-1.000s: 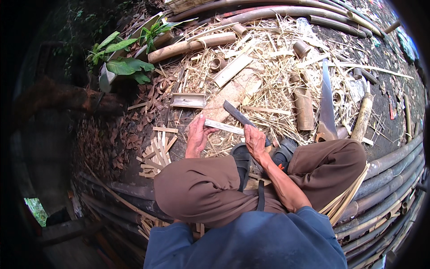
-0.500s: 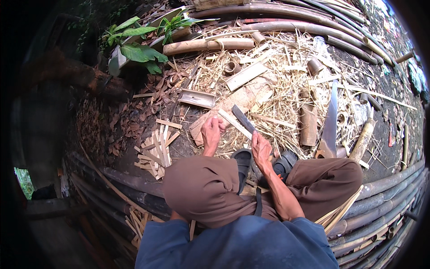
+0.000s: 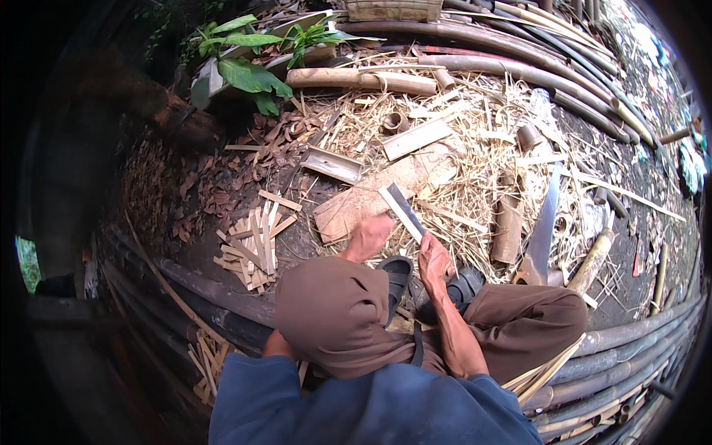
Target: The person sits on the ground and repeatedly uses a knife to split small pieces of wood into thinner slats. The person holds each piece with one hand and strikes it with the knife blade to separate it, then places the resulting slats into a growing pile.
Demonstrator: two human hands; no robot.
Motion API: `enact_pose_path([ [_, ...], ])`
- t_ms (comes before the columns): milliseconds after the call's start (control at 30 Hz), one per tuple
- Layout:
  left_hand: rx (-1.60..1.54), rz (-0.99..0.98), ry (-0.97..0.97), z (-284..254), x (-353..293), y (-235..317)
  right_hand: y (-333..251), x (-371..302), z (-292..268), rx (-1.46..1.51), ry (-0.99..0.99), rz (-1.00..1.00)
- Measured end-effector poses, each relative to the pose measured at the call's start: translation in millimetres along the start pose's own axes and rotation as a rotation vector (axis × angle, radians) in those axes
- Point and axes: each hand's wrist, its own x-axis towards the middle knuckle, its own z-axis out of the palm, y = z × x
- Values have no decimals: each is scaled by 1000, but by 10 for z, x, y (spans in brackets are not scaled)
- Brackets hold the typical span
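My right hand [image 3: 434,261] is closed in front of my feet, gripping a knife with a dark blade [image 3: 403,199] that points up and to the left. A pale bamboo strip [image 3: 400,212] lies right alongside the blade, its lower end reaching my right fingers. Left of these, my left hand [image 3: 371,236] is over the near edge of a wooden block [image 3: 343,213]. Motion smears its fingers, so I cannot tell whether they hold anything.
A pile of short bamboo strips [image 3: 256,241] lies at left. Shavings [image 3: 475,167] spread beyond the block, with split bamboo pieces [image 3: 419,139] among them. A handsaw [image 3: 545,222] stands at right. Bamboo poles [image 3: 615,337] run along the near side, others [image 3: 504,68] along the far side.
The pale strip has come closer against the knife blade. My left hand has moved right and slightly down, toward my right hand. The whole view has shifted a little.
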Motion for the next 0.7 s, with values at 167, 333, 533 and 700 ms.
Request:
enact_pose_path([
  [167, -566, -301, -542, 5, -255, 654, 261, 202, -106, 43, 58, 258],
  [333, -907, -719, -45, 271, -227, 260, 139, 128, 9, 240, -86, 39],
  [533, -1496, -785, 344, 82, 225, 174, 62, -109, 140, 699, -884, 596],
  [700, -538, -728, 405, 116, -76, -21, -95, -193, 69, 1055, -1153, 804],
])
